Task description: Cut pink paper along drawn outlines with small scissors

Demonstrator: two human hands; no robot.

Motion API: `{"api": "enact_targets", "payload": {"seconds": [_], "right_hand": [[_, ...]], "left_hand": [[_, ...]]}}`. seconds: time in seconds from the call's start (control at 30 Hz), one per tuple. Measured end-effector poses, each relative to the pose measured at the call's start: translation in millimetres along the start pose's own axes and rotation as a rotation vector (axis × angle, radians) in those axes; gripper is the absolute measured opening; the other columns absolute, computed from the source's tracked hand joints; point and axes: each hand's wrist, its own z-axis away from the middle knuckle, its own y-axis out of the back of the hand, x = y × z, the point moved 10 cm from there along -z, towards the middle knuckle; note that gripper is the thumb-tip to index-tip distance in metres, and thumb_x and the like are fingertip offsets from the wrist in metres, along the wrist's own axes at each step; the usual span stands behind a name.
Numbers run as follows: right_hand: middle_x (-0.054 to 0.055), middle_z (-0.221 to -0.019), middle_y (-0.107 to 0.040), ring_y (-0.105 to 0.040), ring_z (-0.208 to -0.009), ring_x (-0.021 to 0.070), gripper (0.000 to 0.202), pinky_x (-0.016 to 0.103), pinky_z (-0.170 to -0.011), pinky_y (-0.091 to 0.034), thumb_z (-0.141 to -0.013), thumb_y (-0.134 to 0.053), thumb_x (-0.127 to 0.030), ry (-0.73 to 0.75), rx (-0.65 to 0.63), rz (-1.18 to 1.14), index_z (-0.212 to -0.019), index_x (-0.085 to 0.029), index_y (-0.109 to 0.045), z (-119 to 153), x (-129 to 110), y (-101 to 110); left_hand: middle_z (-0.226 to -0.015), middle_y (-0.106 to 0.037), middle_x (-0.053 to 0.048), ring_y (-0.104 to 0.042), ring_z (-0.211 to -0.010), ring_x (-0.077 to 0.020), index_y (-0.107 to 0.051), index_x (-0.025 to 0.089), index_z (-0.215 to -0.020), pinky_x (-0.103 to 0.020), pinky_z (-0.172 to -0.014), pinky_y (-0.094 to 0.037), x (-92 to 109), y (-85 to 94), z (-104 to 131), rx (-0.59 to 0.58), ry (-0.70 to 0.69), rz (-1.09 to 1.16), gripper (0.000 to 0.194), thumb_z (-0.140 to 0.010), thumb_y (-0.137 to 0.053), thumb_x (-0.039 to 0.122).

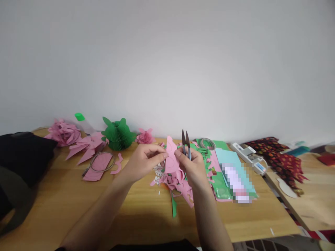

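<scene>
Between my two hands a folded pink paper piece with curved outlines on it is held upright above the table. My left hand pinches its left edge with thumb and fingertips. My right hand pinches the right edge and also keeps a pair of small scissors in its grip, the dark blades pointing up and slightly apart. Below the hands lies a heap of pink paper scraps, with green scraps and small white bits mixed in.
To the left are a wire ring over pink paper, a cut pink strip, a green honeycomb paper figure and a small pink one. Rightward lie light-blue sheets, a wire coil and a white power strip.
</scene>
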Motion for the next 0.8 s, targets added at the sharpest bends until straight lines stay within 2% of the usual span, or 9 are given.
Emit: {"api": "enact_targets", "payload": {"seconds": [0.17, 0.23, 0.27, 0.37, 0.47, 0.57, 0.67, 0.73, 0.8], "right_hand": [[-0.005, -0.055, -0.045, -0.036, -0.051, 0.0086, 0.024, 0.024, -0.05, -0.031, -0.072, -0.071, -0.031, 0.042, -0.223, 0.133, -0.058, -0.018, -0.058, -10, -21, -17], [-0.005, -0.053, -0.043, -0.035, -0.05, 0.009, 0.024, 0.025, -0.049, -0.031, -0.073, -0.071, -0.037, 0.042, -0.171, 0.131, -0.061, -0.019, -0.061, -14, -22, -10], [-0.006, -0.051, -0.04, -0.033, -0.049, 0.0089, 0.026, 0.025, -0.048, -0.029, -0.074, -0.07, -0.041, 0.044, -0.13, 0.121, -0.063, -0.019, -0.063, -15, -22, -6], [-0.007, -0.049, -0.033, -0.026, -0.046, 0.008, 0.032, 0.025, -0.045, -0.025, -0.073, -0.071, -0.048, 0.039, -0.068, 0.086, -0.066, -0.018, -0.065, -14, -17, 0], [-0.007, -0.051, -0.037, -0.028, -0.047, 0.0077, 0.026, 0.024, -0.046, -0.026, -0.069, -0.075, -0.041, 0.033, 0.009, 0.065, -0.064, -0.018, -0.063, -13, -12, 4], [-0.005, -0.054, -0.043, -0.035, -0.051, 0.0091, 0.022, 0.024, -0.049, -0.031, -0.069, -0.073, -0.034, 0.056, 0.067, 0.096, -0.061, -0.019, -0.06, -14, -14, 3], [-0.005, -0.053, -0.042, -0.034, -0.05, 0.0087, 0.025, 0.024, -0.048, -0.03, -0.07, -0.074, -0.038, 0.069, 0.103, 0.11, -0.061, -0.019, -0.06, -17, -16, 3], [-0.008, -0.049, -0.034, -0.027, -0.045, 0.0076, 0.031, 0.024, -0.043, -0.024, -0.073, -0.072, -0.047, 0.072, 0.187, 0.06, -0.067, -0.019, -0.062, -18, -15, 16], [-0.009, -0.047, -0.029, -0.022, -0.043, 0.0074, 0.04, 0.025, -0.041, -0.018, -0.078, -0.065, -0.059, 0.098, 0.268, 0.039, -0.074, -0.019, -0.064, -16, -16, 38]], "left_hand": [[-0.054, -0.058, 0.001, -0.052, -0.052, -0.0109, -0.064, 0.017, -0.06, -0.023, -0.051, -0.04, 2, -6.5, -4, -0.123, 0.063, 0.005, 0.023, -0.077, -0.063, 0.032], [-0.053, -0.06, 0.001, -0.054, -0.051, -0.011, -0.064, 0.017, -0.058, -0.023, -0.05, -0.041, 3, -2.9, -5, -0.104, 0.081, 0.005, 0.022, -0.075, -0.065, 0.031], [-0.052, -0.061, 0.0, -0.054, -0.05, -0.011, -0.065, 0.017, -0.058, -0.023, -0.05, -0.042, 3, 2.1, -6, -0.057, 0.081, 0.011, 0.021, -0.074, -0.065, 0.031], [-0.051, -0.065, -0.001, -0.055, -0.047, -0.0107, -0.068, 0.017, -0.059, -0.023, -0.05, -0.043, 2, 22.4, -7, 0.171, 0.063, 0.089, 0.022, -0.074, -0.067, 0.032], [-0.053, -0.067, -0.001, -0.057, -0.049, -0.0114, -0.069, 0.017, -0.06, -0.023, -0.051, -0.045, -6, 30.8, -7, 0.321, 0.06, 0.19, 0.021, -0.072, -0.07, 0.034], [-0.055, -0.069, -0.003, -0.059, -0.051, -0.0131, -0.071, 0.016, -0.058, -0.024, -0.052, -0.046, -13, 19.3, -10, 0.274, 0.083, 0.166, 0.023, -0.07, -0.073, 0.036], [-0.057, -0.071, -0.005, -0.063, -0.054, -0.0159, -0.073, 0.016, -0.056, -0.027, -0.055, -0.049, -23, 8.4, -12, 0.205, 0.128, 0.129, 0.024, -0.069, -0.075, 0.037], [-0.061, -0.074, -0.005, -0.068, -0.06, -0.0184, -0.075, 0.017, -0.06, -0.029, -0.061, -0.053, -29, 15.1, -11, 0.261, 0.134, 0.167, 0.023, -0.068, -0.077, 0.039], [-0.066, -0.076, -0.004, -0.07, -0.065, -0.0193, -0.075, 0.019, -0.063, -0.032, -0.068, -0.056, -29, 33.2, -7, 0.392, 0.098, 0.227, 0.022, -0.067, -0.079, 0.04]]}}
